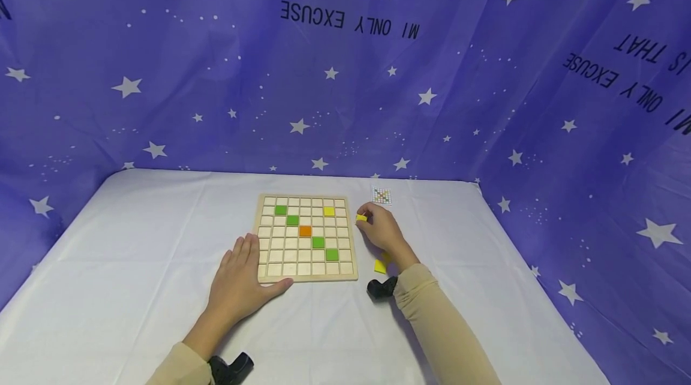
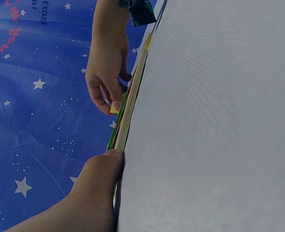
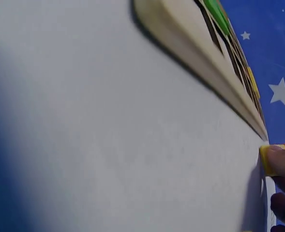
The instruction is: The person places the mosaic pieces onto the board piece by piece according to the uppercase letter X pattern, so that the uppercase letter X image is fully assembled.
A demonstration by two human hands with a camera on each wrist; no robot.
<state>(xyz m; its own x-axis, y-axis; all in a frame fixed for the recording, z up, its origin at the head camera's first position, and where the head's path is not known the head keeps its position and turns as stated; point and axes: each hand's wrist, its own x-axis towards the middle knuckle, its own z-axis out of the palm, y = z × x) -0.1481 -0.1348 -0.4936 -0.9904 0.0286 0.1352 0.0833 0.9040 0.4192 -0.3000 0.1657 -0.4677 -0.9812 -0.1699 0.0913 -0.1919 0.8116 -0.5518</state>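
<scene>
From my remote seat I see the left hand (image 1: 236, 277), fingers straight, touching the left and near edges of the wooden grid board (image 1: 308, 280), probably steadying it. The right hand (image 1: 384, 229) pinches a yellow tile (image 1: 361, 217) just off the board's right edge, perhaps for finer control.

From my remote place I count one wooden board (image 1: 318, 279), whose squares make seven columns and seven rows. On it there are four green tiles (image 1: 293, 220), one orange tile (image 1: 305, 231) and one yellow tile (image 1: 329, 211). Outside it I count three more yellow pieces: one (image 1: 361, 217) in the right hand (image 1: 382, 226), and two (image 1: 380, 266) on the one white table (image 1: 135, 265), the second partly hidden. I see also one printed card (image 1: 381, 195), two hands in total with the left hand (image 1: 237, 280), two beige sleeves (image 1: 448, 325) and two black wrist devices (image 1: 382, 289).
</scene>
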